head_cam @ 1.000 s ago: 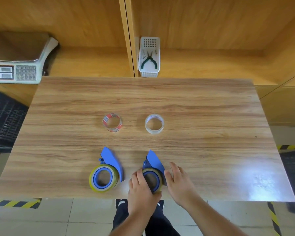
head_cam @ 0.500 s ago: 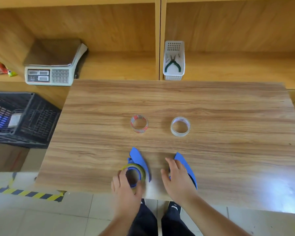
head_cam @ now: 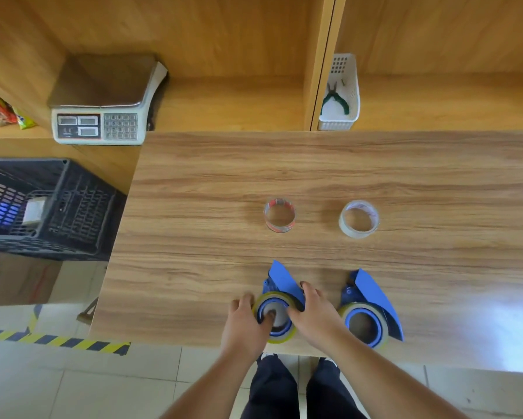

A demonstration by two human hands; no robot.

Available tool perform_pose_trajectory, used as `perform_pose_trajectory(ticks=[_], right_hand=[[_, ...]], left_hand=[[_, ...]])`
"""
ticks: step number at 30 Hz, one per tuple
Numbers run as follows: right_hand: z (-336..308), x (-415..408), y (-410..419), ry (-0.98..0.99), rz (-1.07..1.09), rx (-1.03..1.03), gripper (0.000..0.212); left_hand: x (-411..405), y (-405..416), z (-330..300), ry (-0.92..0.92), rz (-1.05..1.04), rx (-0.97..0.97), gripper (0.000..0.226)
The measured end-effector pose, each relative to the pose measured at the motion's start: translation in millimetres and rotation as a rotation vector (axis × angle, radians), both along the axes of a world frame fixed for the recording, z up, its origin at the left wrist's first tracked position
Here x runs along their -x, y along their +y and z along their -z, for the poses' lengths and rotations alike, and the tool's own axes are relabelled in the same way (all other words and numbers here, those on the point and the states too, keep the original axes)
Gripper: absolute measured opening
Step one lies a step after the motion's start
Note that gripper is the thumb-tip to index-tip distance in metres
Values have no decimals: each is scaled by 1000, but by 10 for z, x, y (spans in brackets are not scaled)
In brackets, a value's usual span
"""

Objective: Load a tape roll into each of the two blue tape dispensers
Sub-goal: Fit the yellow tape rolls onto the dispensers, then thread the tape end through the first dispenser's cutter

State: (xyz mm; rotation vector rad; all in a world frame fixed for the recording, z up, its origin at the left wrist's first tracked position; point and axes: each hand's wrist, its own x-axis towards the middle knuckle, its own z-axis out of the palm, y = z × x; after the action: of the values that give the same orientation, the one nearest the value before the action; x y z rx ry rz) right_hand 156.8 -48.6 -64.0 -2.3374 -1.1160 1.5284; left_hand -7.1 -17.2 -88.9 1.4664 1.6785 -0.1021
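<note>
Wood-grain bench with shelving behind it, and all the action is down at the near edge. Both blue dispensers sit there with a yellowish roll on the hub: the right dispenser looks done and nobody's touching it, while the left dispenser is being worked on. The left hand curls around the left roll with a finger poked into the core, and the right hand clamps its other side, fingers partly closed over the blue guard. I'd say it's nearly finished, maybe just seating that roll (can't tell if it's fully on). Two smaller rolls, a reddish one and a clear one, sit unused mid-bench. Half a second ago the right hand was covering the right dispenser; now both hands are on the left one.
</note>
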Motion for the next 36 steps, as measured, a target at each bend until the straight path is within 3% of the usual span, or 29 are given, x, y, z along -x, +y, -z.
perform_pose_trajectory(ticks=[11, 13, 15, 21, 36], right_hand=[[1, 195, -22, -10, 96, 23, 71], [-41, 188, -22, 26, 166, 18, 61], [-96, 145, -19, 73, 242, 13, 48], [-419, -97, 13, 212, 366, -43, 50], [-1402, -836, -189, 595, 619, -472, 33]], left_hand=[[2, 69, -59, -4, 61, -31, 20], [2, 74, -112, -22, 76, -35, 17], [7, 75, -181, -35, 92, -42, 17], [-110, 85, -600, -122, 112, -143, 23], [-698, -129, -1848, -496, 6, -415, 26]])
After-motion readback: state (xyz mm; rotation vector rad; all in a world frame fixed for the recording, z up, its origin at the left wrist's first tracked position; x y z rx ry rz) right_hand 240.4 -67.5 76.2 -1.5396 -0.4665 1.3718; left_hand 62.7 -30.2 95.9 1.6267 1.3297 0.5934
